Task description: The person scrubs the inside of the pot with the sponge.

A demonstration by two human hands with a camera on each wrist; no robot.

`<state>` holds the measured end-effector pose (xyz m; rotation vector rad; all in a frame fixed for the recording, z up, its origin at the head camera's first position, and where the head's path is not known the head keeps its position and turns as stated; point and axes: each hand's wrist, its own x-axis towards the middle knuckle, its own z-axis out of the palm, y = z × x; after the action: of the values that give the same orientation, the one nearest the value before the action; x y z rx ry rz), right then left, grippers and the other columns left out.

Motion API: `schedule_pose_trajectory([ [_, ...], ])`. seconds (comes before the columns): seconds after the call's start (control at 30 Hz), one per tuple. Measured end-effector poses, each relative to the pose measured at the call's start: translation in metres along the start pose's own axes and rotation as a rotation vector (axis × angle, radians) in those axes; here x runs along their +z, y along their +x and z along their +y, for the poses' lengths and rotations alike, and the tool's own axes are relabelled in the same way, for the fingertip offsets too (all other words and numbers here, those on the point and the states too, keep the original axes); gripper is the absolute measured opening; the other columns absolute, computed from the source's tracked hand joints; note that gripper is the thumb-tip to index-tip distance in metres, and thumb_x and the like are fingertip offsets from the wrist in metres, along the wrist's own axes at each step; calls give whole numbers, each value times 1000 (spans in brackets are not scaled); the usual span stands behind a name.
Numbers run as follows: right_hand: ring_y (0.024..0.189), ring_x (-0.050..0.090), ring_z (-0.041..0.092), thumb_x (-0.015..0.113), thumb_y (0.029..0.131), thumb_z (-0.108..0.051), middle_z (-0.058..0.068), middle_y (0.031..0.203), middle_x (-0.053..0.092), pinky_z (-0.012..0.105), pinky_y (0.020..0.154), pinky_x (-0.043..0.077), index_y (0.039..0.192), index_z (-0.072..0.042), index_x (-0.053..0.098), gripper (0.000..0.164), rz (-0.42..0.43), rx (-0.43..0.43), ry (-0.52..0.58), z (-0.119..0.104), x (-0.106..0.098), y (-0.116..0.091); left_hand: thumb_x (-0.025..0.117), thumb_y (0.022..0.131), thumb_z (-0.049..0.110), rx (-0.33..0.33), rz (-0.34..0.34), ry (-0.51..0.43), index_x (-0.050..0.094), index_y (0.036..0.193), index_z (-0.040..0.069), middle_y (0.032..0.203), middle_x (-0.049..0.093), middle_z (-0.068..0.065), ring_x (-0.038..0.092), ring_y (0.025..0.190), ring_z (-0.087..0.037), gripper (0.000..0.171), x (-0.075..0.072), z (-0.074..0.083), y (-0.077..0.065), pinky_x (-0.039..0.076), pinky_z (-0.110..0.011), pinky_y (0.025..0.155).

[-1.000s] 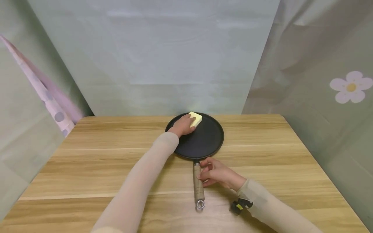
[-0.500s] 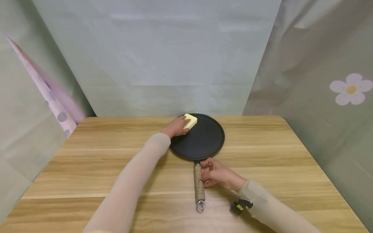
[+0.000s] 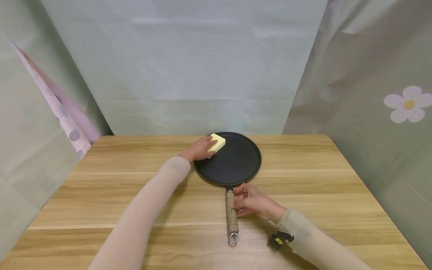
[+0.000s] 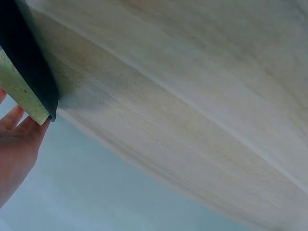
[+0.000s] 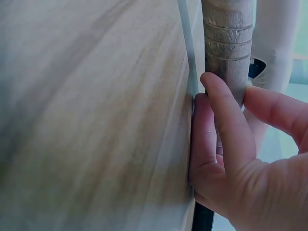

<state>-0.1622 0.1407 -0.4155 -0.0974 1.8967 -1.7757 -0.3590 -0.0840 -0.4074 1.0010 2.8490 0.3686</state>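
Note:
A flat black round pan point(image 3: 233, 161) lies on the wooden table, its wooden handle point(image 3: 231, 215) pointing toward me and ending in a metal ring. At the pan's upper left, my left hand point(image 3: 199, 149) grips a pale yellow sponge point(image 3: 218, 143) and holds it against the pan's surface. The left wrist view shows the sponge point(image 4: 21, 91) between the fingers and the dark pan point(image 4: 31, 53) near its rim. My right hand point(image 3: 254, 202) pinches the handle from its right side; in the right wrist view, thumb and fingers meet the grooved handle point(image 5: 228, 38).
The wooden table point(image 3: 303, 180) reaches back to a pale curtain point(image 3: 202, 67). A curtain with a flower print point(image 3: 408, 104) hangs on the right. A small black device point(image 3: 281, 239) is strapped at my right wrist.
My left hand has slid the sponge left and slightly toward me along the pan's upper left. The right hand stays on the handle.

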Motion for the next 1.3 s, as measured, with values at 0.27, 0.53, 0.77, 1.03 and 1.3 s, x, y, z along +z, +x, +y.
schedule_pose_trajectory([
  [0.27,74,61,19,66,79,3,14,89,55,39,68,58,118,9,40,48,2,3,2,0,0,0,56,97,26,10,-5,-8,38,147,2,152,27,-27,29,138,-42,58,2,2,-11,26,-48,112],
  [0.53,75,61,20,66,79,2,16,91,54,40,69,58,118,9,39,48,0,5,3,0,0,0,56,98,29,14,-16,-19,35,149,8,154,24,-23,34,136,-41,59,5,9,-27,30,-49,110],
  [0.77,75,61,21,65,78,4,16,91,54,40,70,58,117,9,38,47,-9,5,18,1,0,-1,56,98,29,11,-3,-34,35,149,7,154,25,-24,28,139,-40,59,11,14,-35,28,-49,111],
  [1.03,74,61,20,65,78,4,16,91,54,39,69,58,116,9,38,47,-5,7,20,1,0,-1,57,98,28,15,23,-41,38,148,6,153,27,-25,29,139,-40,58,14,20,-42,27,-48,111],
  [1.3,74,61,21,65,77,3,15,90,54,40,69,58,116,9,38,47,-12,6,21,1,0,-2,59,97,27,34,66,-29,41,146,5,151,30,-26,33,136,-43,57,18,32,-53,29,-49,110],
])
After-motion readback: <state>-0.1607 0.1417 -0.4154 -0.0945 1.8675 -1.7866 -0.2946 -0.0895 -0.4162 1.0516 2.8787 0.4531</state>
